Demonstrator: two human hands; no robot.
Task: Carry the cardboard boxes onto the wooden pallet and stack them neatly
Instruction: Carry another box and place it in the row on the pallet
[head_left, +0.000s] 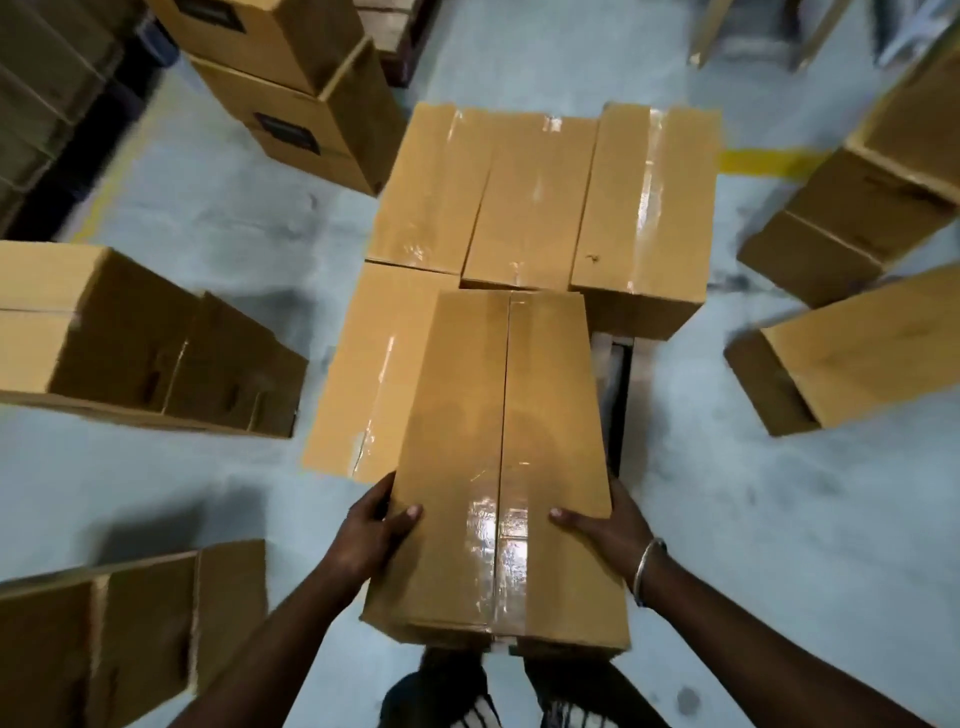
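Cardboard box (501, 467) gripped at its sides by both hands, left (376, 525) and right (605, 525), hangs over the pallet's open slot (618, 395); best lowered flush against the neighbouring boxes (535, 192)

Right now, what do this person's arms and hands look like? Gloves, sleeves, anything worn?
Both arms are bare as far up as the picture shows, with no sleeves and no gloves. The left hand carries nothing on it. The right hand has a thin silver-coloured metal bangle round its wrist. No watch, rings or markings can be made out.
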